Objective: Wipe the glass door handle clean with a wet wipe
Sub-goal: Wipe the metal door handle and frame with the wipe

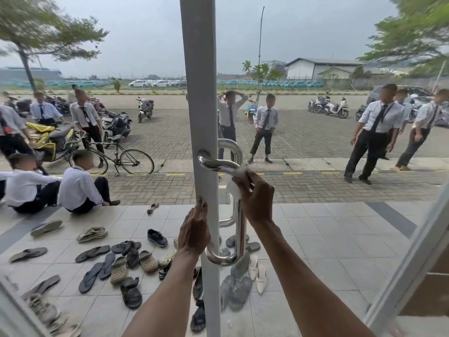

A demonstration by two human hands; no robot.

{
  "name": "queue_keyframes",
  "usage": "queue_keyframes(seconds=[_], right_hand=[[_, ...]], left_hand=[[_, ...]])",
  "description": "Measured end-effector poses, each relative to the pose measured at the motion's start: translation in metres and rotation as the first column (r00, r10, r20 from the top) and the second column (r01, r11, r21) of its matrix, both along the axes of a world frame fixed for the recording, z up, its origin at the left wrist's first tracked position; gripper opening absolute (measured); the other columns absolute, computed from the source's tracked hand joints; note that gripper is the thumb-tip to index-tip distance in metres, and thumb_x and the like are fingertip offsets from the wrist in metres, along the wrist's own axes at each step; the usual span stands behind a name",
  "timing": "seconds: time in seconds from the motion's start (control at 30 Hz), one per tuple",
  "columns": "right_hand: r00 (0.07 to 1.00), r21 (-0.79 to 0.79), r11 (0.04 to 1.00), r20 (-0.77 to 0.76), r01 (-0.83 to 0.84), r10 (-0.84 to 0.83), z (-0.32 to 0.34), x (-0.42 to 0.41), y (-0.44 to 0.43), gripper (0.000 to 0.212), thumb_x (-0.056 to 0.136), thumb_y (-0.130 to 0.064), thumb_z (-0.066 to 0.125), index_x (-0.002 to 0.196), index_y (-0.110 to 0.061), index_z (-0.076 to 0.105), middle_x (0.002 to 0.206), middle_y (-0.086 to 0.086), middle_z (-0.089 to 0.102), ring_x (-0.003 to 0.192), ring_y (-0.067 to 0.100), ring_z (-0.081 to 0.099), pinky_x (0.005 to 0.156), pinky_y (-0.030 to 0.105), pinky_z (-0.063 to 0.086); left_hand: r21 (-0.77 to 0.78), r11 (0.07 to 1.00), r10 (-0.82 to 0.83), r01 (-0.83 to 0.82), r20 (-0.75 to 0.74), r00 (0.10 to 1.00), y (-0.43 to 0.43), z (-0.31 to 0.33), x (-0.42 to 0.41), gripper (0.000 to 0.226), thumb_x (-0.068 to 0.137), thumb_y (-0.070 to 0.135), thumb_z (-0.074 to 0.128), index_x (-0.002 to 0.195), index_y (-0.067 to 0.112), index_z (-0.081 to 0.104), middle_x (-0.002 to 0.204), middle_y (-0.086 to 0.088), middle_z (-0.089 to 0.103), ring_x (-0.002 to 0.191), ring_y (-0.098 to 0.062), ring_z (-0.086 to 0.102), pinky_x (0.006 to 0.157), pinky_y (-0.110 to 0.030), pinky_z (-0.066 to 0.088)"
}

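Paved yard [303, 132] outside; right hand [255, 198] pinches the crumpled white wipe [233, 189] against the gleaming steel handle [239, 220], left hand [194, 229] flat, fingers together, on the door frame [198, 93].

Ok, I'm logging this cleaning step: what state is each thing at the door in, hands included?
wet wipe: crumpled, pressed on the handle's upper bend.
door handle: upright, shiny, lower part uncovered.
right hand: pinches the wipe against the handle.
left hand: fingers straight, resting on the door frame.
door frame: upright; whether the door is latched cannot be told.
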State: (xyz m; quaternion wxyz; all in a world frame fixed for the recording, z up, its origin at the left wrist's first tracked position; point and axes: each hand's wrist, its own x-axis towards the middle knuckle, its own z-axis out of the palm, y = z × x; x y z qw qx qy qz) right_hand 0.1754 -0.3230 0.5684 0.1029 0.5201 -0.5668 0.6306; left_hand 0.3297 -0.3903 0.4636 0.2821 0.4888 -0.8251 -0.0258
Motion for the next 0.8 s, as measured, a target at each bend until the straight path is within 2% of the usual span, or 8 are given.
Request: queue_keyframes(seconds=[0.13, 0.23, 0.33, 0.43, 0.5, 0.63, 0.7, 0.8], right_hand=[[0.996, 0.053, 0.999, -0.091, 0.002, 0.003, 0.012, -0.004, -0.001, 0.037, 0.088, -0.036, 0.074, 0.115, -0.010, 0.072, 0.095, 0.006, 0.077, 0.081, 0.018, 0.072, 0.068, 0.026, 0.054], [0.978, 0.117, 0.993, -0.207, 0.010, 0.015, 0.031, 0.000, -0.007, 0.036, 0.086, -0.035, 0.076, 0.114, -0.013, 0.073, 0.095, 0.008, 0.077, 0.081, 0.022, 0.072, 0.071, 0.026, 0.053], [0.932, 0.233, 0.972, -0.358, 0.026, 0.061, 0.054, 0.008, -0.015, 0.032, 0.087, -0.041, 0.073, 0.111, -0.020, 0.074, 0.097, 0.006, 0.077, 0.083, 0.023, 0.074, 0.075, 0.033, 0.059], [0.855, 0.312, 0.942, -0.515, 0.128, 0.054, 0.077, 0.029, -0.021, 0.021, 0.087, -0.037, 0.074, 0.099, -0.020, 0.078, 0.091, 0.008, 0.077, 0.087, 0.024, 0.073, 0.074, 0.022, 0.047], [0.804, 0.325, 0.922, -0.594, 0.209, 0.027, 0.090, 0.050, -0.024, 0.018, 0.086, -0.027, 0.075, 0.099, -0.014, 0.078, 0.092, 0.013, 0.077, 0.089, 0.026, 0.074, 0.075, 0.025, 0.048], [0.707, 0.329, 0.852, -0.704, 0.407, -0.066, 0.102, 0.086, -0.034, 0.019, 0.095, -0.009, 0.057, 0.095, -0.007, 0.076, 0.095, 0.013, 0.076, 0.090, 0.029, 0.074, 0.074, 0.033, 0.054], [0.682, 0.306, 0.846, -0.726, 0.435, -0.088, 0.104, 0.096, -0.040, 0.024, 0.098, -0.009, 0.052, 0.095, -0.008, 0.076, 0.095, 0.012, 0.076, 0.090, 0.028, 0.074, 0.071, 0.034, 0.055], [0.656, 0.303, 0.835, -0.749, 0.459, -0.088, 0.105, 0.103, -0.049, 0.026, 0.102, -0.012, 0.048, 0.099, -0.010, 0.074, 0.095, 0.008, 0.075, 0.090, 0.026, 0.074, 0.068, 0.033, 0.054]], left_hand=[[-0.023, 1.000, 0.004, -0.004, -0.010, 1.000, 0.003, 0.009, 0.000, 0.068, 0.081, -0.014, 0.055, 0.146, 0.003, 0.042, 0.159, -0.014, 0.027, 0.132, -0.034, 0.052, 0.100, -0.038, 0.051], [-0.028, 1.000, 0.012, -0.012, -0.009, 1.000, 0.002, 0.011, -0.003, 0.067, 0.083, -0.013, 0.053, 0.147, 0.004, 0.042, 0.159, -0.015, 0.025, 0.134, -0.035, 0.048, 0.104, -0.037, 0.047], [-0.012, 1.000, 0.009, -0.009, -0.004, 1.000, 0.006, 0.013, -0.005, 0.068, 0.083, -0.012, 0.055, 0.147, 0.005, 0.040, 0.161, -0.015, 0.022, 0.134, -0.034, 0.049, 0.105, -0.036, 0.048], [-0.008, 1.000, 0.003, -0.003, 0.000, 1.000, 0.008, 0.016, -0.006, 0.067, 0.083, -0.011, 0.055, 0.148, 0.004, 0.041, 0.162, -0.014, 0.019, 0.137, -0.033, 0.045, 0.107, -0.035, 0.046], [-0.010, 1.000, 0.001, -0.001, 0.022, 1.000, 0.008, 0.018, -0.004, 0.067, 0.085, -0.007, 0.053, 0.149, 0.004, 0.039, 0.164, -0.013, 0.014, 0.142, -0.030, 0.038, 0.113, -0.033, 0.039], [-0.051, 0.998, -0.018, 0.021, 0.055, 0.998, 0.009, 0.026, 0.005, 0.069, 0.086, -0.005, 0.047, 0.153, 0.007, 0.032, 0.164, -0.016, 0.013, 0.146, -0.027, 0.032, 0.117, -0.030, 0.030], [-0.073, 0.996, -0.037, 0.043, 0.082, 0.996, 0.010, 0.032, 0.011, 0.068, 0.089, -0.005, 0.044, 0.154, 0.007, 0.029, 0.163, -0.018, 0.014, 0.149, -0.027, 0.025, 0.120, -0.029, 0.024], [-0.081, 0.996, -0.033, 0.041, 0.105, 0.994, 0.007, 0.040, 0.019, 0.065, 0.089, -0.002, 0.045, 0.152, 0.009, 0.033, 0.163, -0.018, 0.014, 0.148, -0.029, 0.028, 0.119, -0.032, 0.030]])
